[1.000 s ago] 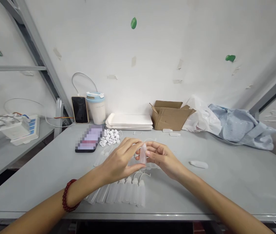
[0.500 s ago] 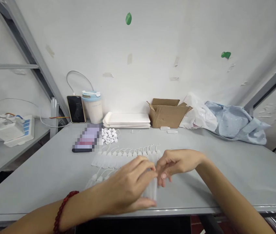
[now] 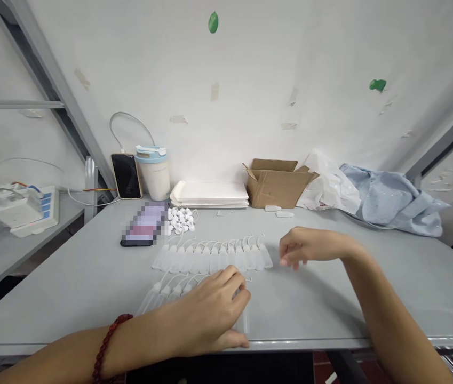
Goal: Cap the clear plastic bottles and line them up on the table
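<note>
My left hand (image 3: 220, 309) rests over the front row of clear tubes (image 3: 154, 298) near the table's front edge. Its fingers are bent and the thumb is spread away from them; the palm hides most of that row. My right hand (image 3: 296, 248) is raised to the right of the back row, with loosely curled fingers pointing down and nothing visible in them. In the back row, several translucent tubes (image 3: 212, 258) with white tops and thin looped strings lie side by side. Small white caps (image 3: 180, 220) sit in a pile behind the row's left end.
A phone (image 3: 145, 224) lies left of the caps. Behind it are an upright phone (image 3: 126, 176) and a cup (image 3: 155, 176). White trays (image 3: 210, 194), a cardboard box (image 3: 276, 186), a white plastic bag (image 3: 326, 186) and blue cloth (image 3: 390, 197) line the wall. Two white tags (image 3: 284, 214) lie before the box.
My right hand has moved up and to the right, away from the left hand and the tubes. My left hand has shifted slightly left and down, and the back row's right end shows now.
</note>
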{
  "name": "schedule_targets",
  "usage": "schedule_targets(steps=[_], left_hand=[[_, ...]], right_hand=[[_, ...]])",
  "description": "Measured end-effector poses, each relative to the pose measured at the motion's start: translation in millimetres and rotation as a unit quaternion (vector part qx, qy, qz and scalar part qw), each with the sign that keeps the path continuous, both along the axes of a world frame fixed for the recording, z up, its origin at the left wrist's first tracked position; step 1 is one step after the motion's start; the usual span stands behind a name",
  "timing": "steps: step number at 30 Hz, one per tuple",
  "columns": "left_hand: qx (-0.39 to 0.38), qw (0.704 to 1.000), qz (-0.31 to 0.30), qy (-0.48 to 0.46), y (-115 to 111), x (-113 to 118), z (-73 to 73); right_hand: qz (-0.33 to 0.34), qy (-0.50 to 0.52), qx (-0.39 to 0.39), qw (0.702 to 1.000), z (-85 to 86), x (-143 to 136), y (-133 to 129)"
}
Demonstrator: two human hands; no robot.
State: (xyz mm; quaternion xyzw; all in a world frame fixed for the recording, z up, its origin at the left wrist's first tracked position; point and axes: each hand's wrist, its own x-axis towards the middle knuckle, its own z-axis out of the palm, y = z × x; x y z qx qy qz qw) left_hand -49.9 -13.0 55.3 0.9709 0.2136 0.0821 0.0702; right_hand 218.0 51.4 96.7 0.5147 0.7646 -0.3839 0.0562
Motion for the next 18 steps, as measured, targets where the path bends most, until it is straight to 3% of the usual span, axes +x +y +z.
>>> schedule_targets(steps=[1,3,4,8,10,13,15,18], left_hand=[[-0.001,1.000,0.003,0.001,-0.8,0.0,-0.7],[-0.006,1.000,0.004,0.000,-2.7,0.1,-0.4],[-0.013,1.000,0.002,-0.002,-3.0,0.0,0.9],[-0.065,0.997,0.010,-0.044,10.9,-8.4,9.8],[-0.067,0.992,0.070,-0.080,32.8,-20.1,11.7],[0.029,0.975,0.197,-0.101,79.2,-44.3,5.5],[0.053,0.969,0.233,-0.063,108.4,-59.6,-3.6],[0.039,0.970,0.238,-0.009,135.0,-72.5,-18.6]], right_hand=[[-0.059,-0.077,0.076,0.992,-1.6,9.5,3.1],[-0.165,-0.209,0.204,0.942,-5.0,31.5,9.7],[-0.194,-0.241,0.219,0.925,-6.0,42.2,12.4],[-0.258,-0.295,0.168,0.905,-4.4,66.1,14.0],[-0.269,-0.320,0.142,0.897,-3.2,64.9,11.6],[-0.245,-0.330,0.121,0.904,-7.8,58.5,11.0],[-0.229,-0.335,0.154,0.901,-14.5,57.6,15.1],[-0.222,-0.339,0.216,0.888,-24.0,63.0,28.3]])
